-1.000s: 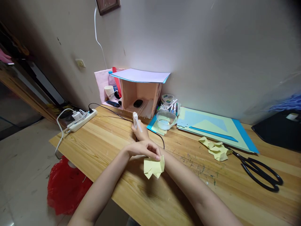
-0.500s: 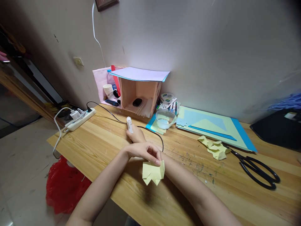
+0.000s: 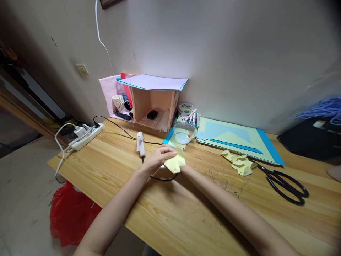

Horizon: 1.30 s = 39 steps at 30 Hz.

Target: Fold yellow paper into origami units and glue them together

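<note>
My left hand [image 3: 160,157] is closed with its thumb and fingers pinching a folded piece of pale yellow paper [image 3: 175,164], held above the wooden table. My right hand [image 3: 184,170] is behind the paper and my left hand; only its wrist side shows, and its fingers are hidden. Left of both hands, a white hot glue gun [image 3: 140,143] rests on the table, no hand on it, its black cord [image 3: 163,180] curving beneath my hands. More folded yellow paper pieces [image 3: 239,163] lie to the right, beside black-handled scissors [image 3: 289,186].
A clear plastic bowl [image 3: 184,133] stands beyond my hands, near markers and tape rolls [image 3: 185,108]. Behind is a cardboard box [image 3: 154,97] with a purple sheet on top. Coloured sheets [image 3: 234,137] lie at the back right. A power strip [image 3: 87,137] sits at the left edge, above a red bag [image 3: 71,213].
My right hand has let go of the glue gun, which now rests on the table, and has drawn back behind the paper. My left hand has raised the folded paper forward.
</note>
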### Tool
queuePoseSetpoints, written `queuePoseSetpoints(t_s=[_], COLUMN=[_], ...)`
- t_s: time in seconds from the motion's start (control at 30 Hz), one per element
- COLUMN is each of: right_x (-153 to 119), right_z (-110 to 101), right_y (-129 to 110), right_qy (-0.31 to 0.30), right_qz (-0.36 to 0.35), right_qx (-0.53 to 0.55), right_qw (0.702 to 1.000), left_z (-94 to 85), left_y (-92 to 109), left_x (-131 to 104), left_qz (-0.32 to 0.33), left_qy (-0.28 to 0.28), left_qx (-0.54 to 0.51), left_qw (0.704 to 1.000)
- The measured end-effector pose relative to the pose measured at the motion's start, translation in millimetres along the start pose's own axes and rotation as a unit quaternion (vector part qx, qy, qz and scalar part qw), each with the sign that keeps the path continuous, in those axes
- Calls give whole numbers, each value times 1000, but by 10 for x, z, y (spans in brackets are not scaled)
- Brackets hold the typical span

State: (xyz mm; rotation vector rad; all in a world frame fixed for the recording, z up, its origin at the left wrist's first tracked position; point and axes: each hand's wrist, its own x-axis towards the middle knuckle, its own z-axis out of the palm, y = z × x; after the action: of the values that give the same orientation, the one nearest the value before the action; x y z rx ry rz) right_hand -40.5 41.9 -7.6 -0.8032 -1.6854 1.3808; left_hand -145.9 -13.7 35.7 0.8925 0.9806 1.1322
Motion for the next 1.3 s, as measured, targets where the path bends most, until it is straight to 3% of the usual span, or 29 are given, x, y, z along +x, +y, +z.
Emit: queuePoseSetpoints(t_s=[0.1, 0.17, 0.3, 0.63, 0.77, 0.87, 1.1, 1.3], right_x=[-100, -243, -456, -469, -451, -445, -508, -525], right_z=[-337, -528, -671, -620, -675, -697, -710, -764], right_y=[27, 37, 38, 139, 152, 156, 84, 52], right_qy=[-1, -15, -34, 50, 105, 119, 106, 52], right_qz=[37, 115, 129, 63, 45, 34, -61, -146], right_qx=[15, 88, 139, 94, 65, 46, -96, -235], right_qw=[999, 989, 981, 992, 991, 991, 988, 960], left_z=[-22, -19, 30, 89, 103, 107, 88, 90], left_y=[-97, -150, -247, -371, -344, -340, -369, -352], left_x=[93, 125, 147, 192, 157, 131, 151, 157], left_qz=[15, 33, 58, 3, -101, -127, -118, -109], left_qy=[93, 142, 175, 124, 7, -47, 5, 42], left_qx=[20, 57, 124, 122, 69, 43, 43, 52], left_qw=[995, 988, 975, 985, 993, 990, 992, 992])
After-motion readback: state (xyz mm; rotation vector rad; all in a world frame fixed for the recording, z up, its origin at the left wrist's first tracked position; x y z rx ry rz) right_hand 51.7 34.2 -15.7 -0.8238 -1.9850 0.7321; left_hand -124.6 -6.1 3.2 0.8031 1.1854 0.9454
